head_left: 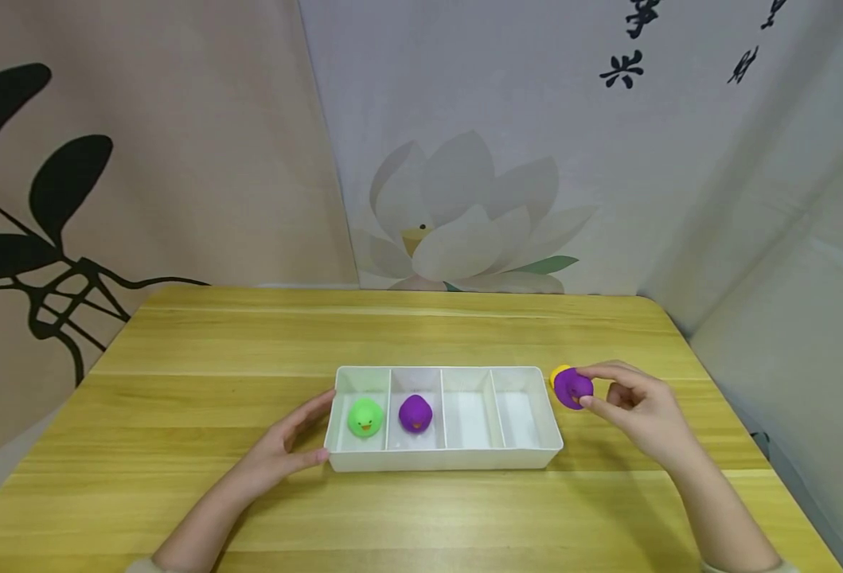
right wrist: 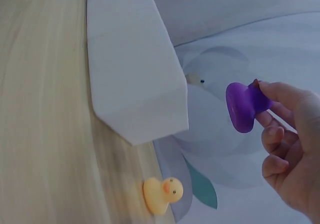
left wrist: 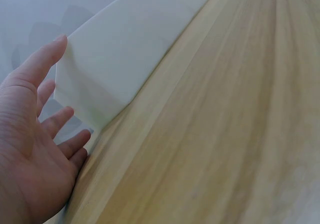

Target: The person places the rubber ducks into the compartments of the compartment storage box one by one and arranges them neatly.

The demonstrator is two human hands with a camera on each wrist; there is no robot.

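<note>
My right hand [head_left: 639,406] pinches a purple rubber duck [right wrist: 242,106] between thumb and fingertips, held up off the table just beyond the right end of a white divided tray [head_left: 446,460]. A yellow rubber duck [right wrist: 159,196] sits on the table behind; in the head view the purple one mostly covers it. At the tray's left end, my left hand [head_left: 281,446] rests with thumb and fingers spread and fairly straight against the corners. Inside the tray, a green duck [head_left: 365,417] occupies the leftmost compartment and another purple duck [head_left: 415,414] the one beside it. Both right compartments are bare.
The tray stands on a wooden table [head_left: 249,334] whose back edge meets a hanging curtain [head_left: 235,159] printed with leaves. Another curtain panel with a lotus [head_left: 464,215] hangs behind the tray.
</note>
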